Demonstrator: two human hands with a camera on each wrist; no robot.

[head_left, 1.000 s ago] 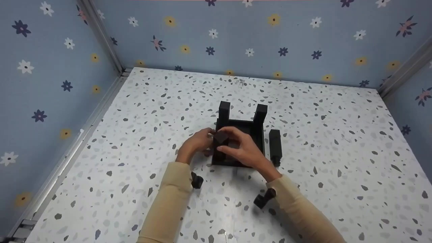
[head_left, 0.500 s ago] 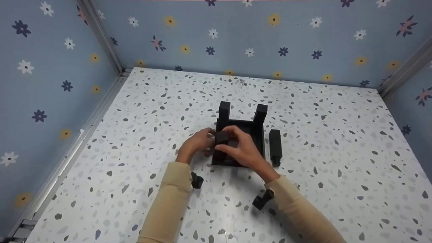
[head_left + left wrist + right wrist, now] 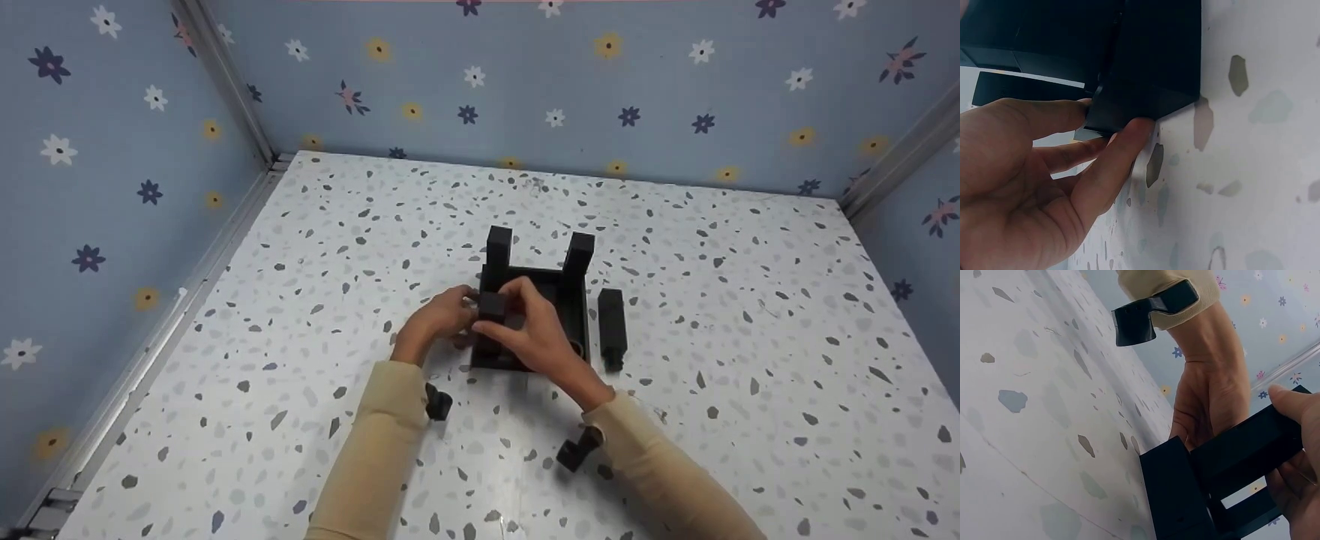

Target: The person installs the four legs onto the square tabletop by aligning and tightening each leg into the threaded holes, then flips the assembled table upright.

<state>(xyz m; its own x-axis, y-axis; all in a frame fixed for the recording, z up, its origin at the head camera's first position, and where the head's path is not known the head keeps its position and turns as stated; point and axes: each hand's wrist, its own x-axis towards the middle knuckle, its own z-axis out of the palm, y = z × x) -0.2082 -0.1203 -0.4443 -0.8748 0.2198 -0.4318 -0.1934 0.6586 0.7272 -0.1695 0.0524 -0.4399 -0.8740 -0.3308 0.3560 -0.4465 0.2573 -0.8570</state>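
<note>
A black upturned square table top (image 3: pixel 551 283) lies on the speckled surface, with two legs (image 3: pixel 499 247) standing at its far corners. At the near left corner stands another black leg (image 3: pixel 491 306). My right hand (image 3: pixel 536 330) pinches this leg near its upper end between thumb and fingers; the right wrist view shows the leg (image 3: pixel 1247 453) meeting the table top (image 3: pixel 1171 486). From the left, my left hand (image 3: pixel 444 312) holds the table top's side at that corner; in the left wrist view its fingertips (image 3: pixel 1137 129) press the outer wall.
A loose black leg (image 3: pixel 612 326) with a narrower threaded-looking end lies just right of the table top. Black wrist cameras (image 3: pixel 577 450) sit on both sleeves. Blue flowered panels (image 3: pixel 555 82) bound the surface at the back and sides.
The near left leg has turned about its length, its top going from a diamond to a square outline. My right hand has turned with it and shifted slightly left; the left hand stays put.
</note>
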